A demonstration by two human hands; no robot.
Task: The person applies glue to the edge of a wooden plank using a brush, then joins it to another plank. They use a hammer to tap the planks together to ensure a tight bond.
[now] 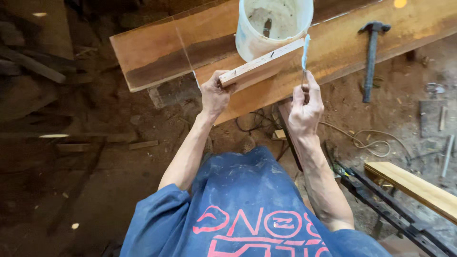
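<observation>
My left hand [214, 95] grips the near end of a short pale wooden strip [264, 63] that slants up to the right, over a wide reddish-brown plank [157, 47]. My right hand [304, 107] pinches a thin brush-like tool [304, 54] whose light blue tip touches the far end of the strip. A white plastic bucket [252, 40] stands on the plank just behind the strip, smeared inside with pale paste.
A hammer [371, 57] lies on the plank at the right. A pale wooden board [414, 188] rests on a dark metal frame [395, 214] at lower right. Cable [371, 143] and scraps litter the dirt floor; dark timber [33, 64] lies at left.
</observation>
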